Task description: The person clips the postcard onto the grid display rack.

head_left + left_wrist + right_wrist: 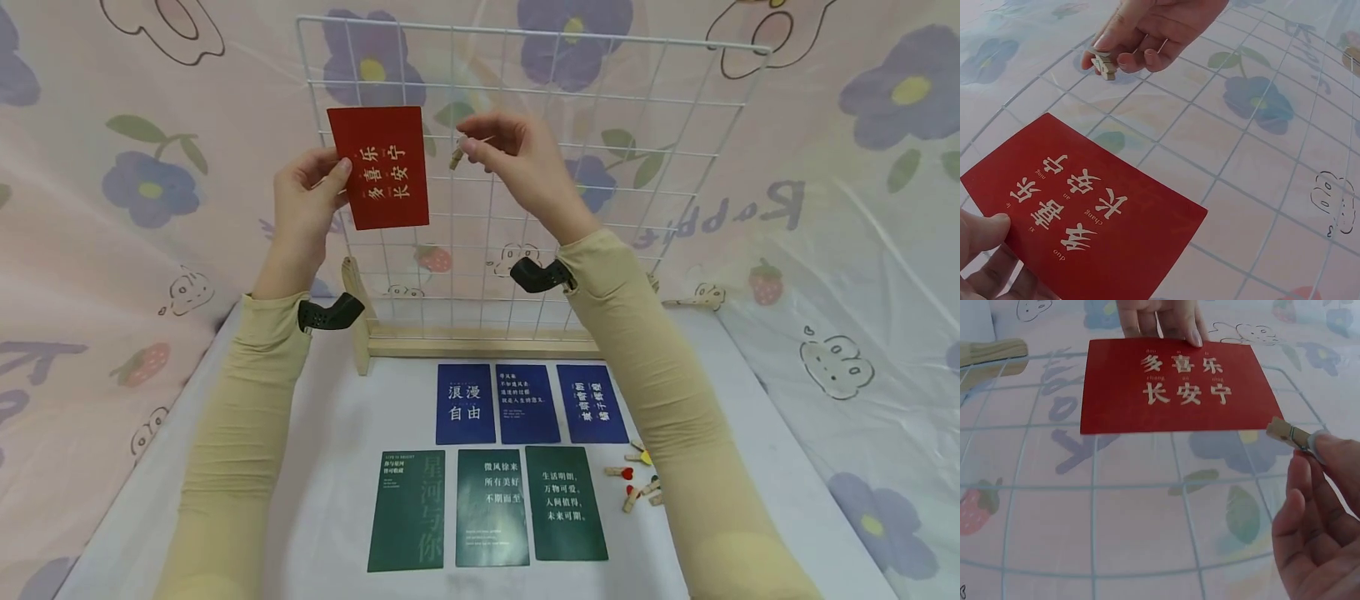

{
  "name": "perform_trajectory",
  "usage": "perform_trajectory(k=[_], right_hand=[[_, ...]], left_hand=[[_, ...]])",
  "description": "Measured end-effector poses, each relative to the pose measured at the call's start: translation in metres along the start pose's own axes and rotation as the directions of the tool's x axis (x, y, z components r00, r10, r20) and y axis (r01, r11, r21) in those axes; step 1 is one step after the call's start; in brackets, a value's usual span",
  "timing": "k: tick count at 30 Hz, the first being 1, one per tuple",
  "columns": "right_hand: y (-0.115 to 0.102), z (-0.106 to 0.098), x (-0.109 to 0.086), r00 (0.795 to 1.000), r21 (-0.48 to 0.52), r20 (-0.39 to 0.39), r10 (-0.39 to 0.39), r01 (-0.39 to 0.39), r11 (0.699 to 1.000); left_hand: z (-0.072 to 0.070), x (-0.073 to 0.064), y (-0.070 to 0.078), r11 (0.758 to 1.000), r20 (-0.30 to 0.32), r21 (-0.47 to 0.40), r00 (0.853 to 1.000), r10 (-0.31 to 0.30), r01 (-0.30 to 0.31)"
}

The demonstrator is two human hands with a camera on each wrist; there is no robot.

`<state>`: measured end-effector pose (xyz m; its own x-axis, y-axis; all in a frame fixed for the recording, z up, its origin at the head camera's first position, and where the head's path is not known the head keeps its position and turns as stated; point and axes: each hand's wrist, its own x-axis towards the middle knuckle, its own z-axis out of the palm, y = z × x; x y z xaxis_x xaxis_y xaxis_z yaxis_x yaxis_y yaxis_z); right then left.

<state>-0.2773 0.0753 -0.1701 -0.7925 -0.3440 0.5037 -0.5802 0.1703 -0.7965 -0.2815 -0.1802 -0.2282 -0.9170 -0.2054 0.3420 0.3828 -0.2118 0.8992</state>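
A red card with white Chinese characters is pinched at its left edge by my left hand, in front of the upper left of a white wire grid. To the right of the card, my right hand pinches a small wooden clothespin between thumb and fingertips. In the right wrist view the clothespin points toward a corner of the card. The left wrist view shows the card apart from the clothespin.
Three blue cards lie in a row by the grid's wooden base. Three green cards lie nearer. Several small clothespins, some with coloured decorations, lie beside my right sleeve. A patterned cloth hangs behind.
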Motion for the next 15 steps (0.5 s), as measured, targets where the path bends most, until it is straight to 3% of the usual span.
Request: perform_trajectory(k=[8,15], right_hand=[[-0.010,0.008,0.017,0.999,-0.007,-0.039,-0.035,0.035,0.999],[-0.019,0.013,0.032,0.994,-0.023,-0.073,-0.076,0.075,0.997]], left_hand=[[0.003,0.007,0.011,1.000,-0.013,-0.014,1.000,-0.009,0.009],[0.009,0.014,0.014,0.999,-0.042,-0.024,0.999,0.027,-0.028]])
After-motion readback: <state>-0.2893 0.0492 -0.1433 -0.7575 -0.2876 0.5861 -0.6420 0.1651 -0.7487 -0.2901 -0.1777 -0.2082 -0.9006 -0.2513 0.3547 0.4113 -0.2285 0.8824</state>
